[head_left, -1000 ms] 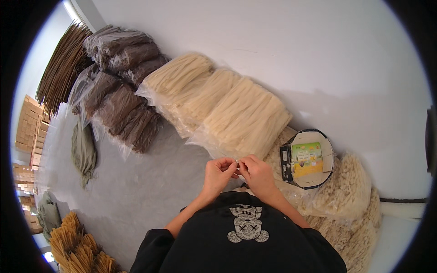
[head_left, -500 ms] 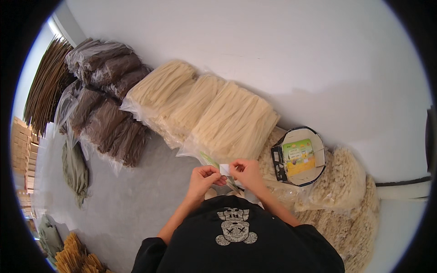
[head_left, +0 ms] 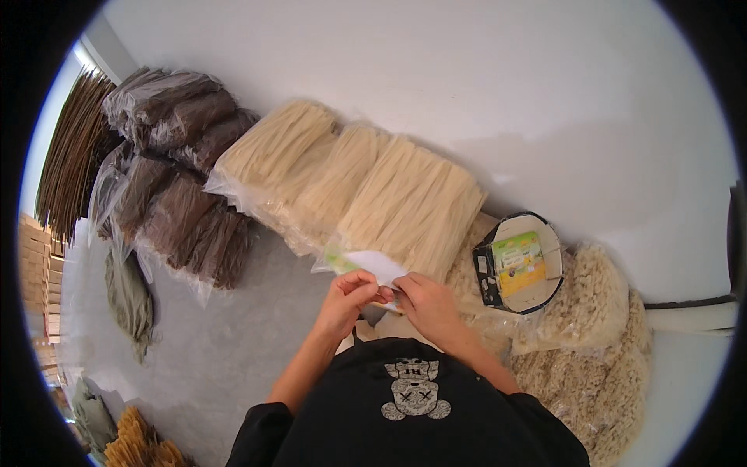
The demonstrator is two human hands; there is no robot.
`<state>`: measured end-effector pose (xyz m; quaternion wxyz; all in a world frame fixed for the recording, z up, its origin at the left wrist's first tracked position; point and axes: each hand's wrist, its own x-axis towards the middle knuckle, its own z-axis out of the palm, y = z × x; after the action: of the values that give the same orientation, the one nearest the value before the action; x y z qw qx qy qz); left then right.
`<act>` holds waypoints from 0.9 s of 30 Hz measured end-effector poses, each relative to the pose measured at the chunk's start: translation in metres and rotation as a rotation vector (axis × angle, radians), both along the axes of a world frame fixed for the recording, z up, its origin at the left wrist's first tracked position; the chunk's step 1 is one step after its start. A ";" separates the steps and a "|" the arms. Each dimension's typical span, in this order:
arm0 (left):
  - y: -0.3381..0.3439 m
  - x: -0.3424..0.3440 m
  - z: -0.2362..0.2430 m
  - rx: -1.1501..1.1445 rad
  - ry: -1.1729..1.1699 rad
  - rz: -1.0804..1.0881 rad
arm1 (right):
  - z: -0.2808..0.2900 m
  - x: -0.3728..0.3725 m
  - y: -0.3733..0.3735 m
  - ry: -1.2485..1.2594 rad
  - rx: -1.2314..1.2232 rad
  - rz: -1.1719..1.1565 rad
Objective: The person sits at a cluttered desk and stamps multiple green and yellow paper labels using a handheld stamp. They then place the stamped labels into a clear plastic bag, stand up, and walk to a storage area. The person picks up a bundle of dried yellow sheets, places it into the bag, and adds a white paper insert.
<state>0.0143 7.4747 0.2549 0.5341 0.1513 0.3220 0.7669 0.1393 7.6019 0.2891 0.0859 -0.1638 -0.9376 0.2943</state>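
Note:
A label (head_left: 373,263), white on the side that shows with green at its left end, is held in front of my body. My left hand (head_left: 348,305) pinches its lower edge, thumb and forefinger together. From the other side my right hand (head_left: 426,307) grips it too, its fingertips almost touching the left ones. A small part of it shows below my fingers; how the label is folded there I cannot tell. Right of my hands, an open cut-down box (head_left: 485,276) holds a stack of similar green and yellow labels (head_left: 520,261).
Plastic-wrapped bundles of pale strips (head_left: 412,206) lie just beyond my hands. Brown bundles (head_left: 183,218) are stacked to their left, with a grey-green bundle (head_left: 130,300) on the grey floor (head_left: 226,342). Bagged cream curly material (head_left: 583,311) lies at right, along the white wall (head_left: 498,86).
The label has turned and spread out, so a larger white area shows above my fingers. My hands have drawn closer together. The view has shifted slightly.

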 end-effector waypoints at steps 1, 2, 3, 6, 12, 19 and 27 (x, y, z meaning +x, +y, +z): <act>0.003 0.003 0.005 0.059 -0.040 -0.010 | -0.005 -0.001 0.005 0.125 -0.019 -0.053; 0.001 -0.002 0.003 0.189 0.009 -0.192 | -0.009 -0.002 0.009 0.249 -0.038 -0.106; -0.002 -0.009 -0.005 0.075 0.063 -0.323 | -0.011 -0.003 0.014 0.374 -0.057 -0.158; -0.004 -0.013 -0.052 -0.403 0.316 -0.439 | -0.008 -0.020 0.021 0.546 -0.609 -0.203; 0.019 -0.040 -0.096 0.115 -0.228 0.207 | -0.042 -0.047 0.030 0.370 -0.968 -0.136; 0.081 -0.145 -0.078 -0.757 0.413 0.484 | -0.147 -0.052 0.141 0.437 -0.921 -0.611; 0.177 -0.226 -0.100 -0.961 1.531 0.250 | -0.176 -0.043 0.177 0.187 -0.377 -0.803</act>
<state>-0.2120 7.6517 0.1544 0.0931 0.3443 0.8873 0.2924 0.0968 7.7791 0.1130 0.2462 -0.5000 -0.7180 0.4169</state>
